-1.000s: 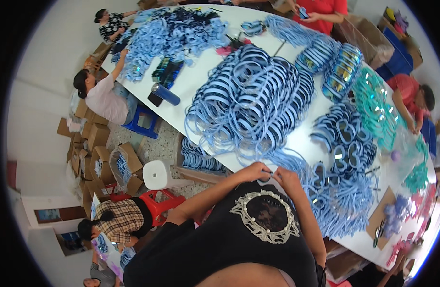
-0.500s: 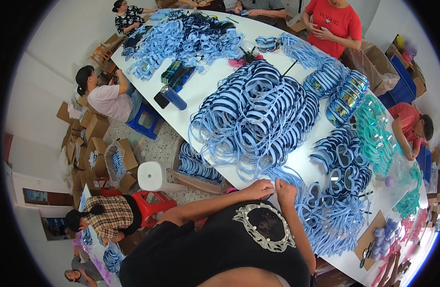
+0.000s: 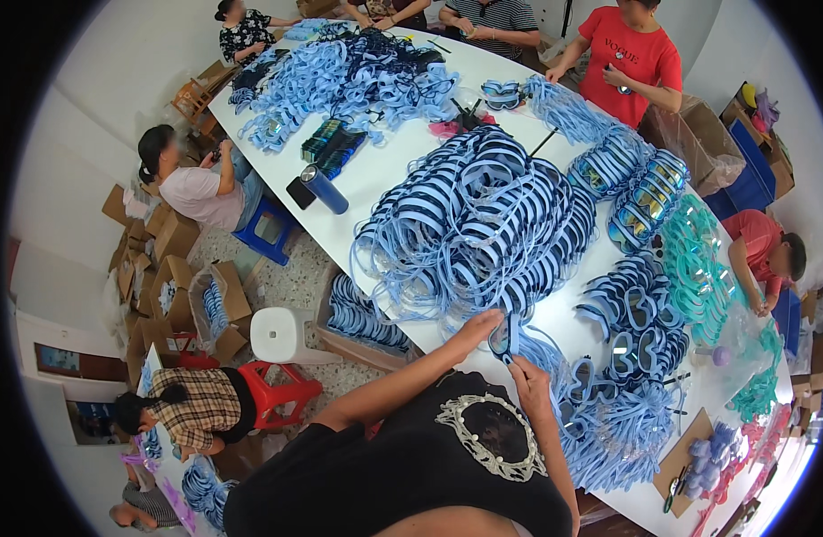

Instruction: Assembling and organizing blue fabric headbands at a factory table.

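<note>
Between my two hands is a pair of blue swim goggles (image 3: 503, 338) with dark lenses and a light blue strap, held at the table's near edge. My left hand (image 3: 477, 330) closes on the goggles' left side. Just below and to the right, my right hand (image 3: 530, 382) pinches the lower end at the strap. Right beyond my hands rises a large stack of blue goggles (image 3: 483, 224) in nested rows, clear straps trailing toward me. To the right of my right hand lie loose light blue straps (image 3: 622, 438) and more goggles (image 3: 631, 309).
On the white table (image 3: 389, 170) stand a blue bottle (image 3: 324, 190) and a phone (image 3: 299, 192). A heap of blue parts (image 3: 340, 80) covers the far end; green goggles (image 3: 698, 268) lie right. Co-workers sit or stand around. A box of goggles (image 3: 362, 318) and a white stool (image 3: 286, 336) are left.
My hands have moved slightly apart and my left hand has gone forward, bringing the goggles into view between them. The person in red across the table has lowered one hand to the straps.
</note>
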